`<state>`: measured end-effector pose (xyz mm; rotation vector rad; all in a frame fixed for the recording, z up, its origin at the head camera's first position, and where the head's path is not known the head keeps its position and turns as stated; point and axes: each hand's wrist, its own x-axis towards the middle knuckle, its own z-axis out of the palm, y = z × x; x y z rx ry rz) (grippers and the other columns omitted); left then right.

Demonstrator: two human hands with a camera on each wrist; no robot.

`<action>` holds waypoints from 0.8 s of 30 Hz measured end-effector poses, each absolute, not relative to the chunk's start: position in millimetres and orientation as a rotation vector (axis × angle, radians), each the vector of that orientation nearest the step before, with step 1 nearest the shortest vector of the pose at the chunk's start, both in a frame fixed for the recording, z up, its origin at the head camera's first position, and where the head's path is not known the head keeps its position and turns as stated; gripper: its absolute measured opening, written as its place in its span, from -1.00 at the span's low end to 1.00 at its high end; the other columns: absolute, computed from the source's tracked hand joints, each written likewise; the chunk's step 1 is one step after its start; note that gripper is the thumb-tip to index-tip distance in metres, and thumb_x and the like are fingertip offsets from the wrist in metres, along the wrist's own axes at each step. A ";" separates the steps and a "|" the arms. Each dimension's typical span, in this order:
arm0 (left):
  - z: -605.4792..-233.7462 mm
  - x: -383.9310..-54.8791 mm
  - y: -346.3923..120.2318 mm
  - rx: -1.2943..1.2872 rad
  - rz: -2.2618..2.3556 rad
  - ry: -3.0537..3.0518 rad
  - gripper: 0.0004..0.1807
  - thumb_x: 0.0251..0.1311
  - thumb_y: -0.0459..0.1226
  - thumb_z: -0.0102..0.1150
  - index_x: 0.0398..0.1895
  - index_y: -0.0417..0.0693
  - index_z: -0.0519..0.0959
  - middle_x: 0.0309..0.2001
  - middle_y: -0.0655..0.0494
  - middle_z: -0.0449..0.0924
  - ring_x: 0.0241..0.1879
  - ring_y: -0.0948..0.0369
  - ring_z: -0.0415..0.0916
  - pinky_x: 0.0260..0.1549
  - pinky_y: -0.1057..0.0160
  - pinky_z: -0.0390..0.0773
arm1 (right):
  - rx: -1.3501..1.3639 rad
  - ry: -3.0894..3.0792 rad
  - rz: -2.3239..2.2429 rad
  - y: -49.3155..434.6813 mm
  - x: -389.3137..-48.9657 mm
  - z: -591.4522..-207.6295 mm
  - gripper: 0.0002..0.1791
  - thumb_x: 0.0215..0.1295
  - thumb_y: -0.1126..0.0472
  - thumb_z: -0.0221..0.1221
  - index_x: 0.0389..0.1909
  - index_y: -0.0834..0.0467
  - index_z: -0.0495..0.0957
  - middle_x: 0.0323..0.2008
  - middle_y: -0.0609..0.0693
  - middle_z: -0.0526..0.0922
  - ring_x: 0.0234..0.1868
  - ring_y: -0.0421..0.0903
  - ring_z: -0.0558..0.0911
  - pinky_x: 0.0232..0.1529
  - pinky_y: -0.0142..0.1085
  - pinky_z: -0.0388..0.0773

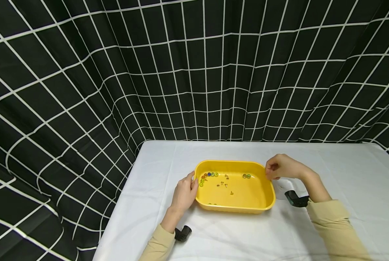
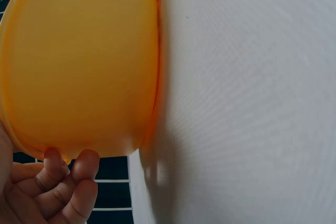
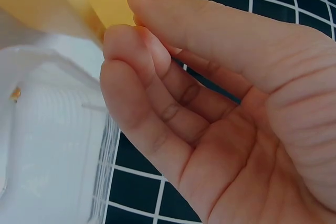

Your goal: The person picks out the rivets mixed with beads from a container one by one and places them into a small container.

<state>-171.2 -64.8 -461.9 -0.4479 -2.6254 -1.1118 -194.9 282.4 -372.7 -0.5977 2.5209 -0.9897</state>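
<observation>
A yellow plastic tub (image 1: 246,208) stands on the table. My left hand (image 1: 184,192) grips its left rim, thumb on top and fingers outside; the curled fingers (image 2: 84,166) touch the wall in the left wrist view. Several glass marbles (image 1: 209,174) line its left end, and a pair of marbles (image 1: 246,176) lies at the back right. Small gold tacks (image 1: 226,185) are scattered over its floor. At the right rim my right hand (image 1: 284,167) pinches thumb to fingertips; a tiny gold piece (image 3: 137,21), apparently a tack, shows between them, mostly hidden.
A clear plastic container (image 3: 58,129) sits right of the tub, partly under my right hand and wrist, with a gold tack (image 3: 16,95) inside. White cloth covers the table (image 1: 155,203). Behind and left hangs a black curtain (image 1: 214,79) with white grid lines.
</observation>
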 end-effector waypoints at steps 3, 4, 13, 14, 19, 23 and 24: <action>-461.4 -170.8 -64.5 -0.443 -1.109 -2.628 -0.61 0.25 -0.33 0.02 0.08 -0.42 0.44 -0.69 0.23 0.24 -0.72 0.38 0.15 -0.74 0.44 0.21 | -0.619 2.520 -0.984 279.0 -196.3 -373.7 -0.87 0.03 0.42 0.23 -0.58 0.26 0.47 -0.65 -0.03 0.45 -0.60 -0.13 0.43 -0.56 -0.36 0.41; -461.6 -171.0 -64.4 -0.442 -1.111 -2.628 -0.61 0.25 -0.33 0.02 0.08 -0.42 0.44 -0.69 0.24 0.24 -0.72 0.39 0.15 -0.74 0.45 0.21 | -0.625 2.522 -0.977 277.8 -196.9 -374.0 -0.86 0.03 0.43 0.23 -0.59 0.26 0.47 -0.65 -0.04 0.44 -0.61 -0.14 0.43 -0.57 -0.36 0.41; -461.6 -170.2 -64.8 -0.447 -1.115 -2.626 -0.62 0.25 -0.34 0.02 0.08 -0.43 0.44 -0.70 0.23 0.24 -0.72 0.39 0.14 -0.74 0.44 0.21 | -0.655 2.532 -0.953 264.4 -201.2 -377.5 -0.85 0.04 0.44 0.26 -0.58 0.25 0.47 -0.65 -0.06 0.42 -0.61 -0.17 0.41 -0.58 -0.38 0.43; -461.9 -170.2 -64.9 -0.449 -1.117 -2.625 -0.62 0.25 -0.34 0.02 0.08 -0.43 0.44 -0.70 0.23 0.24 -0.72 0.39 0.14 -0.74 0.44 0.20 | -0.668 2.538 -0.946 262.8 -201.5 -378.1 -0.84 0.03 0.43 0.26 -0.59 0.25 0.47 -0.66 -0.07 0.41 -0.61 -0.18 0.40 -0.58 -0.39 0.41; -462.4 -170.6 -64.9 -0.458 -1.117 -2.618 -0.62 0.25 -0.35 0.01 0.08 -0.43 0.44 -0.70 0.23 0.24 -0.71 0.40 0.13 -0.74 0.44 0.20 | -0.720 2.564 -0.908 255.0 -203.5 -380.4 -0.82 0.02 0.41 0.28 -0.63 0.22 0.46 -0.67 -0.11 0.39 -0.60 -0.21 0.38 -0.56 -0.41 0.34; -461.2 -171.0 -64.7 -0.457 -1.114 -2.618 -0.62 0.26 -0.34 0.02 0.08 -0.42 0.44 -0.69 0.23 0.25 -0.71 0.39 0.14 -0.74 0.44 0.21 | -0.729 2.560 -0.897 249.9 -205.7 -381.4 -0.82 0.03 0.37 0.28 -0.62 0.21 0.47 -0.67 -0.11 0.40 -0.61 -0.21 0.37 -0.56 -0.42 0.33; -461.1 -171.2 -64.6 -0.456 -1.113 -2.618 -0.62 0.26 -0.34 0.02 0.08 -0.42 0.44 -0.69 0.23 0.25 -0.71 0.39 0.15 -0.73 0.44 0.22 | -0.732 2.558 -0.894 248.6 -206.2 -381.5 -0.82 0.04 0.37 0.28 -0.62 0.22 0.48 -0.67 -0.10 0.40 -0.61 -0.21 0.37 -0.56 -0.42 0.33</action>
